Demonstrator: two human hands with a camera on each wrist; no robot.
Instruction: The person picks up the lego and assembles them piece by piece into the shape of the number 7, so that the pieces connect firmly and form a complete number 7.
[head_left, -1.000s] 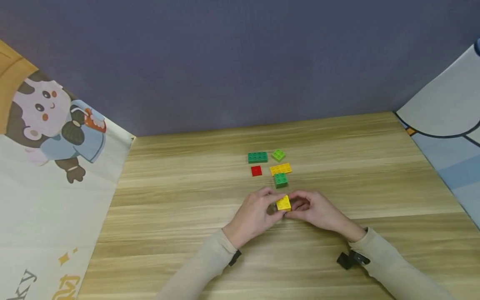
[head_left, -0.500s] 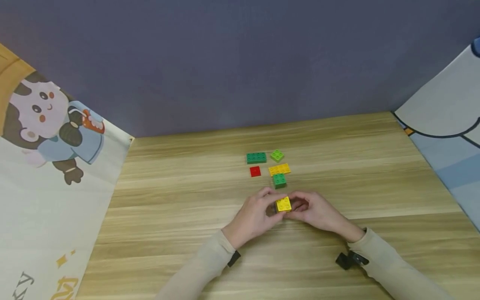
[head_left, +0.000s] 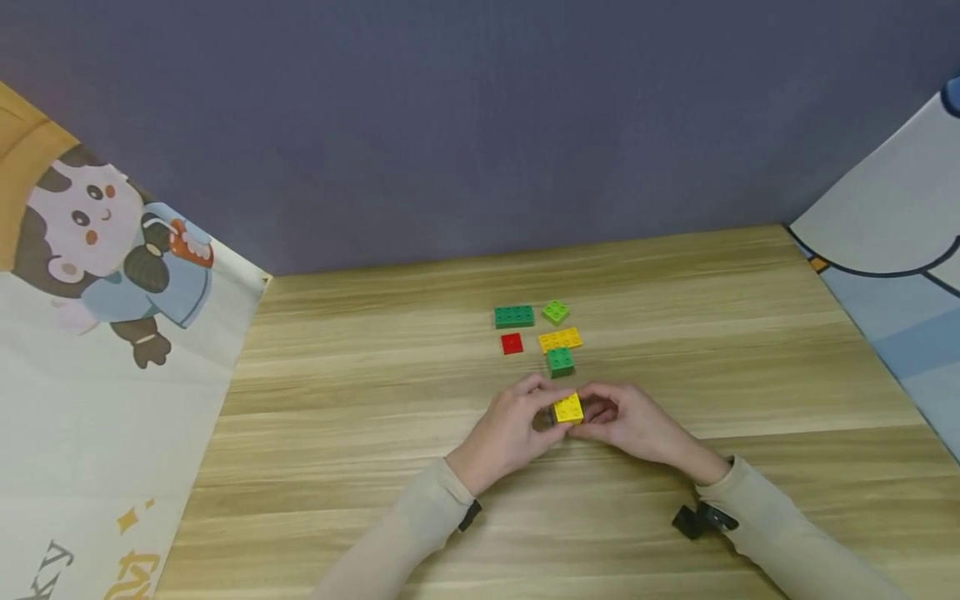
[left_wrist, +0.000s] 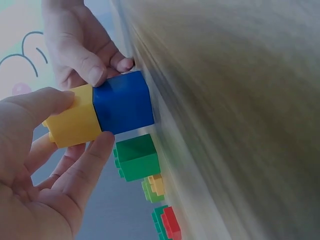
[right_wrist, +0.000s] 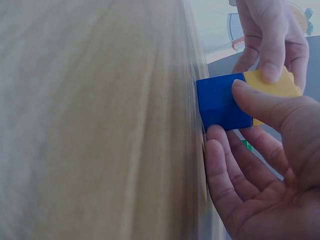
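Note:
A yellow toy brick sits on top of a blue toy brick, the blue one standing at the tabletop. My left hand pinches the yellow brick between thumb and fingers. With thumb and fingertips, my right hand holds the blue brick, as the right wrist view shows; from the head view the yellow brick hides the blue one. Just beyond the hands stands a green square brick.
Behind the green brick lies a flat yellow plate. A red square plate, a dark green brick and a lime green brick are grouped around it on the wooden table. A dark wall rises at the back.
The yellow brick turns slightly between the fingers. Both hands stay in nearly the same place, and the other bricks have not moved.

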